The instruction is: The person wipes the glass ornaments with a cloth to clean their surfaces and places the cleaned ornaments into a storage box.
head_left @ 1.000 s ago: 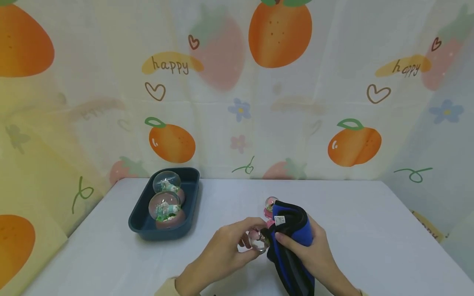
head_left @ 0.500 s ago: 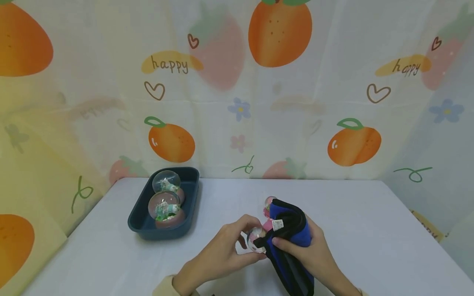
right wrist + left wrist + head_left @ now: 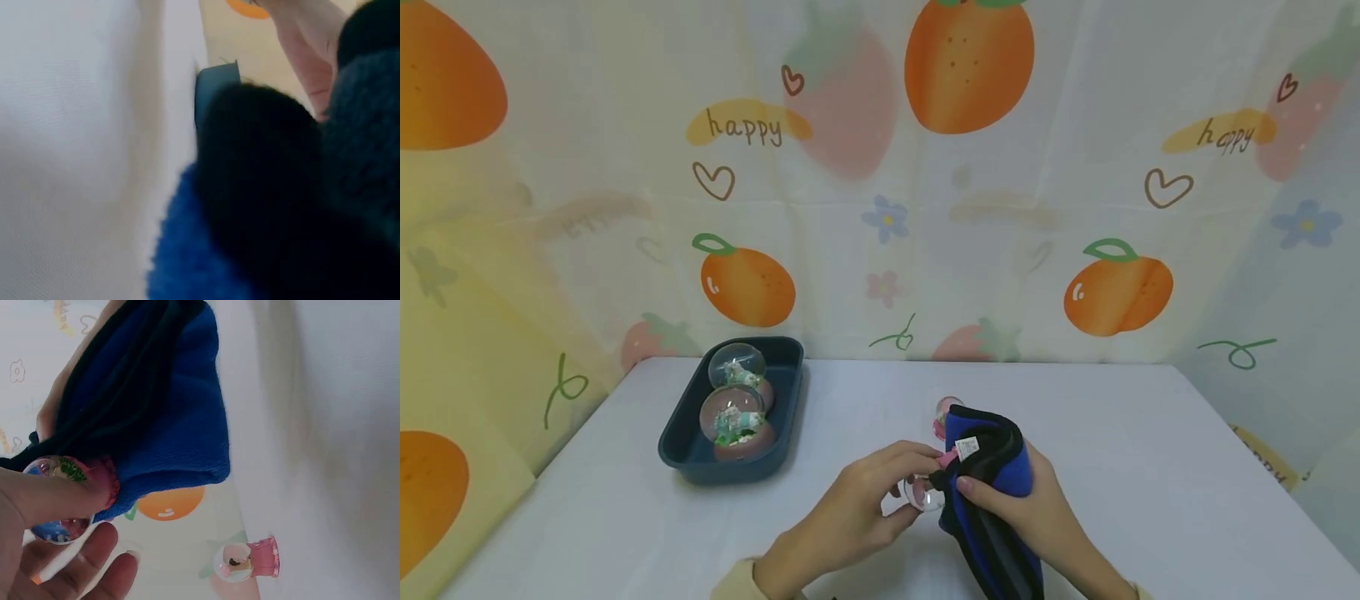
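In the head view my left hand (image 3: 865,504) holds a small snow globe (image 3: 925,494) with a clear ball and a pink base. My thumb lies across this globe (image 3: 53,532) in the left wrist view, and the other fingers are spread below it. A blue and black towel (image 3: 996,475), folded over and bearing a white label, is gripped by my right hand (image 3: 1048,508), thumb on the near side. The towel (image 3: 181,425) touches the globe's pink base and hides part of it. Close up, the towel (image 3: 262,181) covers my right fingers in the right wrist view.
Another small pink-based snow globe (image 3: 942,427) stands on the white table (image 3: 1150,467) just behind the towel. At the left is a dark blue tray (image 3: 673,457) with two larger snow globes, a rear one (image 3: 737,362) and a front one (image 3: 733,417). A fruit-print cloth hangs behind.
The towel and the held globe shifted slightly left, then back right. My left fingers have moved over the globe toward its pink base. The tray and the other globes stay put.
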The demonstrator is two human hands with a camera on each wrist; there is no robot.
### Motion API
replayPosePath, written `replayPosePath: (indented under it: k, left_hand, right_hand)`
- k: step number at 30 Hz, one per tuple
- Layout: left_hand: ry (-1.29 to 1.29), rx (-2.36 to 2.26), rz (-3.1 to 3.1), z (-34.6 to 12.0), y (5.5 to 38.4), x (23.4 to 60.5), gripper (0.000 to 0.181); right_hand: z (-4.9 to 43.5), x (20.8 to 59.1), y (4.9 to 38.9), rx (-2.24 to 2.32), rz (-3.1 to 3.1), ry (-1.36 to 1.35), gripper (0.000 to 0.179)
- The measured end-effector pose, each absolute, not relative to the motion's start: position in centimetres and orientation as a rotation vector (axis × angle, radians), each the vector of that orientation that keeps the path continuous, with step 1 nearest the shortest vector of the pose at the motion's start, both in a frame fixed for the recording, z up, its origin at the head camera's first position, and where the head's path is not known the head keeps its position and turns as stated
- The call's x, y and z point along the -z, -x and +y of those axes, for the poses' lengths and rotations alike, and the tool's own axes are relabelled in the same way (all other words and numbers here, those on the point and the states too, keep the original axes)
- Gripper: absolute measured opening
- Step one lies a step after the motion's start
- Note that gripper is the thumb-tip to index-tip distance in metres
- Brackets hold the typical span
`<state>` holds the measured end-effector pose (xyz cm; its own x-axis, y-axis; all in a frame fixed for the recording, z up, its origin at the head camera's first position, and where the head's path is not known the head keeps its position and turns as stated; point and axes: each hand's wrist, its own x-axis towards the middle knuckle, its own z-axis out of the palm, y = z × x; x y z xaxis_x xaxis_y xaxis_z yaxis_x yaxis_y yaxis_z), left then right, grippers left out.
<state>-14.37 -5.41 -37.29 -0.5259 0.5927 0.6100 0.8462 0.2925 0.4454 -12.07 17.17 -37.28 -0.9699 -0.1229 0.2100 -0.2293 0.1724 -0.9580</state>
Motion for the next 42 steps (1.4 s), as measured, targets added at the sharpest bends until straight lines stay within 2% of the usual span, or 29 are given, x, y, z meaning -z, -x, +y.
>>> replayPosePath:
  k: [6,14,19,25,30,36,42]
  left_hand:
    - [1.275,1.240,-2.391,-5.33,14.35,37.41,0.054]
    - [1.245,1.551,-2.435,-5.52,14.20,37.00,0.044]
    - [1.313,1.438,-2.334,-5.79,14.36,36.76,0.042]
    - [1.399,1.269,-2.314,-5.80,14.51,36.86,0.041]
    - [1.385,1.144,-2.275,-5.52,14.35,37.08,0.041]
    - [1.266,1.239,-2.378,-5.33,14.18,37.25,0.056]
    - [1.335,1.378,-2.378,-5.29,14.36,37.45,0.051]
  right_hand:
    - [17.14,37.30,12.04,-1.917,-2.295,-0.339,0.044]
    - [17.14,37.57,11.94,-1.888,-2.282,-0.412,0.050]
    - [17.21,37.55,11.90,-1.896,-2.291,-0.451,0.050]
    - [17.27,37.27,12.04,-1.967,-2.352,-0.339,0.044]
    - [17.56,37.07,12.18,-1.996,-2.390,-0.348,0.046]
    - [17.51,37.18,12.16,-1.917,-2.319,-0.372,0.043]
    - [17.52,37.51,11.93,-1.895,-2.268,-0.451,0.046]
